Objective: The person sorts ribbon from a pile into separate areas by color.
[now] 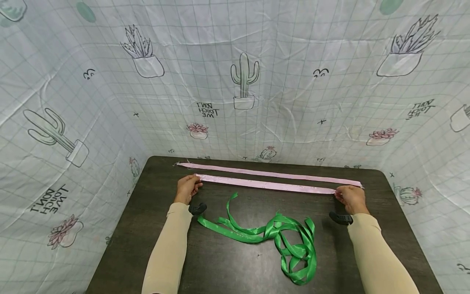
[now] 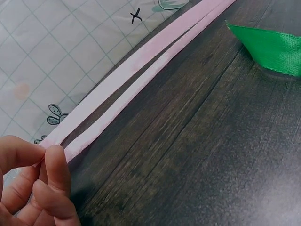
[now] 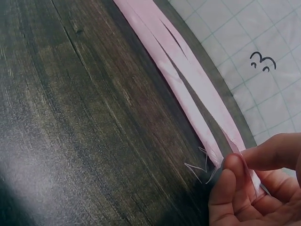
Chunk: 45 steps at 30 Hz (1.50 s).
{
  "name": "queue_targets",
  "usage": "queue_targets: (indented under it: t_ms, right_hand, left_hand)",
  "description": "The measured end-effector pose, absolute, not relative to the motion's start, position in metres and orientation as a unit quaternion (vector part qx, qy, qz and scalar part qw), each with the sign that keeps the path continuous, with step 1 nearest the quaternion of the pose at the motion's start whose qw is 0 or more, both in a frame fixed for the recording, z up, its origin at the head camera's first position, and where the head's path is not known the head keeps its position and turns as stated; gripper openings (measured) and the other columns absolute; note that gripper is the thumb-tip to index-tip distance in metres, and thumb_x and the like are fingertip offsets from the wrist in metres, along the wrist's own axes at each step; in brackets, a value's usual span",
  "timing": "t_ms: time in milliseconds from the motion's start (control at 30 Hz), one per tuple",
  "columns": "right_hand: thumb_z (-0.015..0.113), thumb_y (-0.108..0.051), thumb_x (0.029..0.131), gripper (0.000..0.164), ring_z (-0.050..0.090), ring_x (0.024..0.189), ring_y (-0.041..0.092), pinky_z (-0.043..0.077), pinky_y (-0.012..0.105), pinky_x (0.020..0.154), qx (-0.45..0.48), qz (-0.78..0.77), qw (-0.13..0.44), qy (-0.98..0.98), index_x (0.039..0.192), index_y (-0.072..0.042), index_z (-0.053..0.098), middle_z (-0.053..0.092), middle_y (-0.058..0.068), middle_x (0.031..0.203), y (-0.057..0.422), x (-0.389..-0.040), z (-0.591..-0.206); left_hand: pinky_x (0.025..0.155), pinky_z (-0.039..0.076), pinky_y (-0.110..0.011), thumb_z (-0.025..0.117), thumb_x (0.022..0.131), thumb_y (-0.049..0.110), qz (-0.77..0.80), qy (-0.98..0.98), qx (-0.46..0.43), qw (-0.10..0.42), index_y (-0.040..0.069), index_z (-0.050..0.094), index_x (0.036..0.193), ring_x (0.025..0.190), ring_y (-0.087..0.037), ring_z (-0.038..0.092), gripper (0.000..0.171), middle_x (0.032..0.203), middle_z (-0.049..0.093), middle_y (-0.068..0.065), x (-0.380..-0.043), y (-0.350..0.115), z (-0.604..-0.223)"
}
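Observation:
A pink ribbon (image 1: pixel 264 185) stretches straight and flat between my two hands across the far part of the table. My left hand (image 1: pixel 187 188) pinches its left end between thumb and fingertips. At the other end, my right hand (image 1: pixel 352 199) pinches the ribbon, and its fingers (image 3: pixel 235 165) cover the tip in the right wrist view. A second pink ribbon (image 1: pixel 264 173) lies nearly parallel just behind, with frayed threads at its ends. Nearer to me, between my forearms, lies a loosely tangled green ribbon (image 1: pixel 235 234); one cut end (image 2: pixel 273 52) shows in the left wrist view.
The dark wood-grain table (image 1: pixel 227 261) has rounded back corners. A pale curtain (image 1: pixel 293 114) printed with a grid and potted cacti surrounds it at the back and both sides. Black wrist straps (image 1: pixel 341 218) sit at both sleeve cuffs.

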State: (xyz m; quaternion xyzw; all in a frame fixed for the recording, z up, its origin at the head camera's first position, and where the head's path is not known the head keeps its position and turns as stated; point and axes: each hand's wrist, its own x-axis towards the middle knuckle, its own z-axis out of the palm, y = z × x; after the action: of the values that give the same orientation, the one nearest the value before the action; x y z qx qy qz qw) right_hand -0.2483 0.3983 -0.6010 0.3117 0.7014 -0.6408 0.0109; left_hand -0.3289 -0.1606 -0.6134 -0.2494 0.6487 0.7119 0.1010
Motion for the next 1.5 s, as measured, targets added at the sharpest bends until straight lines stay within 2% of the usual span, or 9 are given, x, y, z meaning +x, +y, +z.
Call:
queue_targets:
  t_ms: [233,367,600,800,933,1133,1300,1400,1500]
  right_hand:
    - [0.053,0.002,0.102,0.020,0.062,0.068,0.003,0.058,0.020,0.064,0.309,-0.609,0.020,0.730,0.095,0.005,0.071,0.062,-0.009,0.073,0.399,-0.244,-0.598]
    - [0.054,0.000,0.101,0.017,0.060,0.069,0.002,0.057,0.019,0.062,0.313,-0.581,0.006,0.751,0.100,0.008,0.069,0.060,-0.009,0.076,0.403,-0.238,-0.599]
    - [0.052,-0.005,0.102,0.017,0.057,0.071,-0.003,0.055,0.016,0.062,0.328,-0.552,-0.008,0.767,0.107,0.006,0.064,0.058,-0.012,0.078,0.413,-0.216,-0.602]
    - [0.054,-0.007,0.104,0.020,0.058,0.071,-0.002,0.055,0.018,0.062,0.307,-0.507,-0.013,0.805,0.112,0.009,0.061,0.060,-0.012,0.077,0.410,-0.196,-0.604]
    - [0.060,-0.004,0.100,0.020,0.059,0.068,-0.001,0.053,0.019,0.059,0.254,-0.454,-0.034,0.854,0.112,0.012,0.063,0.064,-0.006,0.078,0.396,-0.185,-0.601]
    - [0.069,-0.004,0.096,0.014,0.056,0.074,0.008,0.045,0.023,0.061,0.155,-0.358,-0.070,0.918,0.106,0.006,0.068,0.070,0.017,0.092,0.360,-0.169,-0.589]
    - [0.071,-0.001,0.092,0.014,0.065,0.081,0.021,0.049,0.032,0.068,0.061,-0.331,-0.086,0.938,0.105,0.004,0.069,0.073,0.019,0.094,0.327,-0.156,-0.582]
    - [0.073,0.002,0.091,0.019,0.068,0.089,0.032,0.053,0.043,0.074,0.004,-0.321,-0.080,0.944,0.109,0.006,0.069,0.072,0.019,0.098,0.307,-0.148,-0.580]
    - [0.076,0.002,0.090,0.024,0.068,0.094,0.036,0.055,0.052,0.079,-0.036,-0.305,-0.075,0.949,0.112,0.006,0.069,0.071,0.019,0.103,0.290,-0.141,-0.582]
  left_hand:
    - [0.051,0.044,-0.014,0.066,0.101,0.007,0.711,0.650,-0.248,0.099,0.000,0.069,0.117,0.059,0.000,0.063,0.017,0.079,0.067,0.006,-0.325,-0.160,-0.612]
    - [0.053,0.046,-0.014,0.066,0.101,0.006,0.703,0.663,-0.244,0.086,-0.002,0.069,0.119,0.061,-0.001,0.064,0.021,0.083,0.067,0.003,-0.319,-0.162,-0.613]
    - [0.057,0.048,-0.018,0.067,0.099,0.009,0.648,0.721,-0.243,0.031,0.000,0.069,0.117,0.066,-0.004,0.064,0.020,0.092,0.066,-0.003,-0.300,-0.181,-0.613]
    - [0.062,0.050,-0.022,0.066,0.102,0.014,0.611,0.754,-0.238,0.031,0.002,0.067,0.119,0.073,-0.007,0.064,0.022,0.099,0.065,-0.005,-0.281,-0.194,-0.612]
    - [0.062,0.050,-0.024,0.067,0.101,0.015,0.595,0.778,-0.197,0.028,0.004,0.069,0.116,0.074,-0.010,0.064,0.019,0.094,0.067,-0.004,-0.266,-0.191,-0.615]
    - [0.062,0.049,-0.024,0.070,0.098,0.012,0.566,0.818,-0.102,0.016,0.002,0.072,0.110,0.076,-0.014,0.066,0.015,0.093,0.071,-0.008,-0.239,-0.169,-0.615]
    - [0.062,0.047,-0.024,0.071,0.098,0.010,0.565,0.824,-0.040,0.024,0.004,0.073,0.108,0.071,-0.016,0.062,0.012,0.096,0.071,-0.011,-0.216,-0.148,-0.608]
    - [0.061,0.045,-0.023,0.072,0.097,0.009,0.565,0.825,-0.010,0.028,0.003,0.074,0.108,0.068,-0.014,0.059,0.012,0.096,0.071,-0.011,-0.205,-0.138,-0.605]
    - [0.061,0.045,-0.022,0.072,0.097,0.009,0.566,0.824,0.017,0.034,0.002,0.074,0.108,0.069,-0.015,0.061,0.012,0.097,0.072,-0.011,-0.194,-0.129,-0.604]
